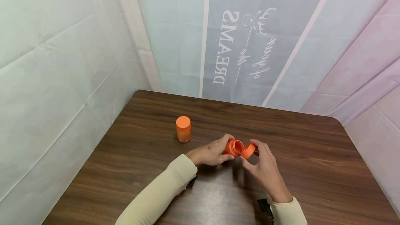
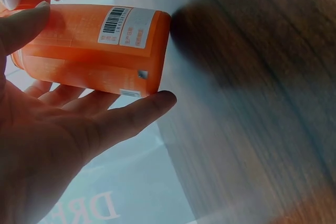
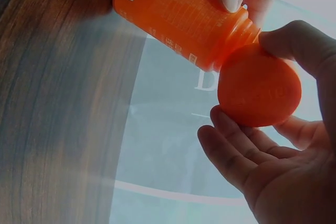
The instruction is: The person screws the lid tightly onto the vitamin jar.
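Observation:
My left hand (image 1: 215,152) grips an orange bottle (image 1: 233,147) held on its side above the wooden table (image 1: 312,155), its open mouth facing right. In the left wrist view the bottle (image 2: 94,45) shows a white barcode label, with my fingers (image 2: 121,119) under it and the thumb on top. My right hand (image 1: 264,166) pinches the orange cap (image 1: 248,150) just off the bottle's mouth. The right wrist view shows the cap (image 3: 260,87) beside the bottle's threaded neck (image 3: 239,32), held between thumb and fingers (image 3: 236,145).
A second orange bottle (image 1: 183,128) with its cap on stands upright on the table, to the left and farther back. Pale fabric walls close in the table on the left, back and right; the back wall carries printed lettering (image 1: 226,44).

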### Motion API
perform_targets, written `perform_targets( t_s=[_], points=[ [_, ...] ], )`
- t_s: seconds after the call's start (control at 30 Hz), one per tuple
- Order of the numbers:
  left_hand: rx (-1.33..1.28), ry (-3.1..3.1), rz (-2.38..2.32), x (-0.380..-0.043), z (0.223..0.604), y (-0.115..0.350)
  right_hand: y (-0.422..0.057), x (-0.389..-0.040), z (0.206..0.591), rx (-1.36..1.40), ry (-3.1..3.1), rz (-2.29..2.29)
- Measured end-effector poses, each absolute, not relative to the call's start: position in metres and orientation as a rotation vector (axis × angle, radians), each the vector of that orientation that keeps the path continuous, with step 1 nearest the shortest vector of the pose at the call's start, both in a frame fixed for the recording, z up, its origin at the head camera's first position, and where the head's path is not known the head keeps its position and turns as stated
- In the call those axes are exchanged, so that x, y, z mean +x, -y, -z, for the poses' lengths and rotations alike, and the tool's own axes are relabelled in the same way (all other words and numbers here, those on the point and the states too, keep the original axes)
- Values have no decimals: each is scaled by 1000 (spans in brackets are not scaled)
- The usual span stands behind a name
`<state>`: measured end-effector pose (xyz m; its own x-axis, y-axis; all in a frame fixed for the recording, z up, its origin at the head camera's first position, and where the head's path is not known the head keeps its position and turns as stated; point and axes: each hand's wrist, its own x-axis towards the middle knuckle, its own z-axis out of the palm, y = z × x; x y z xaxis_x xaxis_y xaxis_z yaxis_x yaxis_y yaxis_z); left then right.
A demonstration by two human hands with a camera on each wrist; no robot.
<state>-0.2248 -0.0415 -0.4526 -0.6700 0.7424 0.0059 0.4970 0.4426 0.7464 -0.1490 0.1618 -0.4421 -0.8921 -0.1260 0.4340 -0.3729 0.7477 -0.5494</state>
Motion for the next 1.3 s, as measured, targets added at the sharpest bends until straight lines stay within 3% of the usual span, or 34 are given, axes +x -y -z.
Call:
perform_targets(
  t_s=[1.3],
  points=[
    [1078,-2416,-991,-222,447,43,-154,-153,435,537,2591,-833]
  ],
)
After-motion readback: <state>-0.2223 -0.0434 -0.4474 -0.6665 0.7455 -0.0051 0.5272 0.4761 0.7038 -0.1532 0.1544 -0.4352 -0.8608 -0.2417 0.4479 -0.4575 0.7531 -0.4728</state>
